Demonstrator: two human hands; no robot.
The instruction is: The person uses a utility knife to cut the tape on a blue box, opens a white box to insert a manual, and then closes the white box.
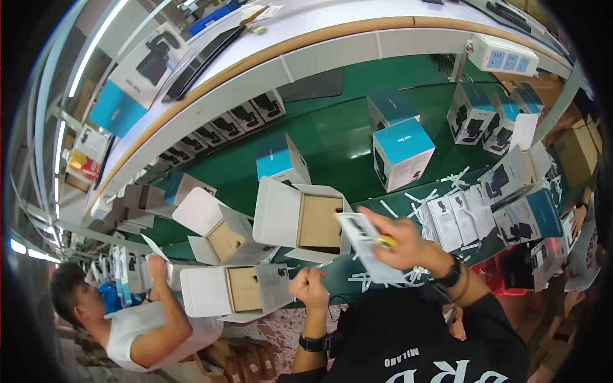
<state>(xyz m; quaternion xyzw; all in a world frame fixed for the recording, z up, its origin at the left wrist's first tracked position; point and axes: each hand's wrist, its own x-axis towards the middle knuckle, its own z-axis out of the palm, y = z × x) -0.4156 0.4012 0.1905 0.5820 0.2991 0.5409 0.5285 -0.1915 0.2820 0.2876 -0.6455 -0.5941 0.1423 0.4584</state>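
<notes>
My right hand (403, 246) grips a white printed booklet (363, 240), tilted beside an open white carton (321, 221). A small yellow thing (386, 241) shows at the fingers of that hand; its kind is unclear. Curled into a fist, my left hand (310, 288) is just below the same carton, and whatever may be inside the fingers is hidden. Brown cardboard lines the carton. To the left, two more open cartons (249, 288) stand with raised flaps and the same brown inserts. Stacked white booklets (456, 220) lie to the right of my right hand.
White paper strips (418, 207) litter the green bench (335, 153). Closed blue-topped boxes (402, 153) stand beyond the cartons. Overhead runs a shelf edge (377, 27) with a power strip (504, 56). A co-worker (137, 313) handles a carton at left; another person's hand (579, 220) shows at right.
</notes>
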